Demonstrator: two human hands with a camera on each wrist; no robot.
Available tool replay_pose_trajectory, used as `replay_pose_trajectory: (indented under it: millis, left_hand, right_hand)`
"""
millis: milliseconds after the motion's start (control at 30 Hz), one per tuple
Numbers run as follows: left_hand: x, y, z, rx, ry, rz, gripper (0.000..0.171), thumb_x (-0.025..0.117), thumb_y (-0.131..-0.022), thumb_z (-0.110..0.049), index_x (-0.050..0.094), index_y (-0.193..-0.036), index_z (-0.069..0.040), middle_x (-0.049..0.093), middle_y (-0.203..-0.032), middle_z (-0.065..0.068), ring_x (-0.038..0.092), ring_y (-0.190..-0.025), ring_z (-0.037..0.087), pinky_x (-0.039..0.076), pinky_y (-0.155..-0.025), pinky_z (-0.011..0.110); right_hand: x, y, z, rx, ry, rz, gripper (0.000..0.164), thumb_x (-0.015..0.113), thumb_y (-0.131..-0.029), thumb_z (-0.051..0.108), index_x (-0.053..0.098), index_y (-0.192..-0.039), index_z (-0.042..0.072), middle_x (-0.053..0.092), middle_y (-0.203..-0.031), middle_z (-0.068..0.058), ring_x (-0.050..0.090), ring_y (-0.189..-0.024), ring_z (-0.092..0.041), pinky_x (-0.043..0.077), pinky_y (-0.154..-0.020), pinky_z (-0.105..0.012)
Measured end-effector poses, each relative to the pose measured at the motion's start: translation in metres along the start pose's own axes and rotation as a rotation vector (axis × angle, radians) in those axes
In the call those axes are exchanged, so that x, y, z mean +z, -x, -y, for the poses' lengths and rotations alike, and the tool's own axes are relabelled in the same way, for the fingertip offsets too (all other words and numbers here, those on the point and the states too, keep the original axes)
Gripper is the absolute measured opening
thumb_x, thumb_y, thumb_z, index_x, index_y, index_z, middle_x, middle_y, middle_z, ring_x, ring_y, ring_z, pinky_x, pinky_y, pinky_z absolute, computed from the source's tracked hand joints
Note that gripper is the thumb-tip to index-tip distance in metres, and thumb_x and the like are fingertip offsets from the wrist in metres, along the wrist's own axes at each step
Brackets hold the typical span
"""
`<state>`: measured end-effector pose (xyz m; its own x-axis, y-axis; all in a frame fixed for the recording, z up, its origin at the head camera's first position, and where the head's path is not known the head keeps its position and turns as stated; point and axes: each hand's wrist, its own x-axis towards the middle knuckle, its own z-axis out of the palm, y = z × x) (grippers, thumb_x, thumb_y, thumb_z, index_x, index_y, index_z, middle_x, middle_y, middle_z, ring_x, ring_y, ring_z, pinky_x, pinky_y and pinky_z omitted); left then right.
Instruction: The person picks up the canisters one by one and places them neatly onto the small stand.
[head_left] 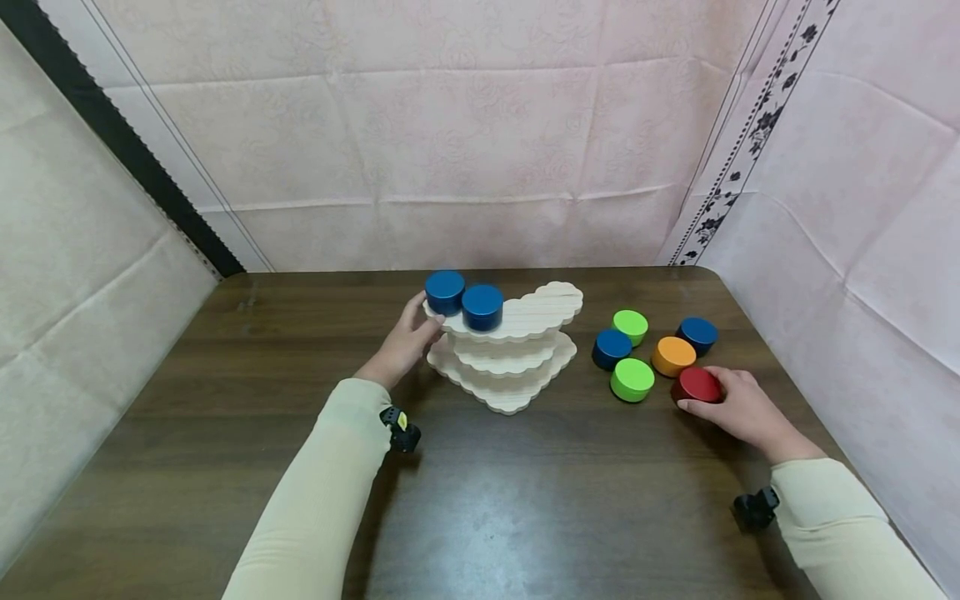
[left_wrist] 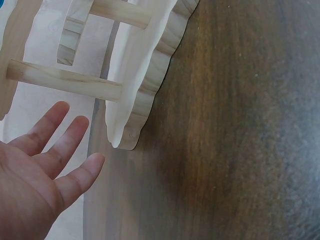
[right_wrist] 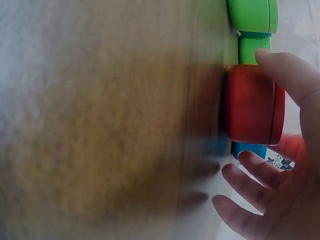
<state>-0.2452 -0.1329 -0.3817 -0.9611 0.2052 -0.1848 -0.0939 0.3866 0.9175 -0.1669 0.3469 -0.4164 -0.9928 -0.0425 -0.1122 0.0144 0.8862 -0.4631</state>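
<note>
A three-tiered wooden stand (head_left: pixel 542 310) with scalloped edges stands on the table, dowels (left_wrist: pixel 65 80) joining its tiers. Two blue round lidded containers (head_left: pixel 482 307) sit on its top tier. At that tier's left end, my left hand (head_left: pixel 408 337) holds the edge with thumb and forefinger, right beside the outer blue container (head_left: pixel 445 292); its other fingers (left_wrist: pixel 62 142) spread below in the left wrist view. Over on the right, my right hand (head_left: pixel 750 410) grips a red round lidded container (right_wrist: pixel 250 105) between thumb and forefinger, its other fingers apart from it.
Beyond the red container stand an orange one (head_left: pixel 673 357), two green ones (head_left: pixel 632 380) and two blue ones (head_left: pixel 697 335), close together on the brown table (head_left: pixel 495 500). Pale cloth (head_left: pixel 465 150) hangs along the table's back and both sides.
</note>
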Motion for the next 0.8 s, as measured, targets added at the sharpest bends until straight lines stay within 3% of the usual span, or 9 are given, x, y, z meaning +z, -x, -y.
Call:
replay_pose_trajectory:
  millis: [800]
  left_hand:
    - [-0.0003, -0.0005, 0.0013, 0.010, 0.001, -0.001, 0.070, 0.043, -0.097, -0.054, 0.005, -0.154, -0.036, 0.037, -0.149, 0.014, 0.045, -0.129, 0.033, 0.029, -0.108, 0.060]
  right_hand:
    - [-0.0009, -0.0005, -0.0047, 0.036, -0.100, 0.018, 0.078, 0.067, -0.088, 0.042, 0.039, -0.130, -0.018, 0.047, -0.119, -0.036, 0.047, -0.100, -0.043, 0.050, -0.074, -0.040]
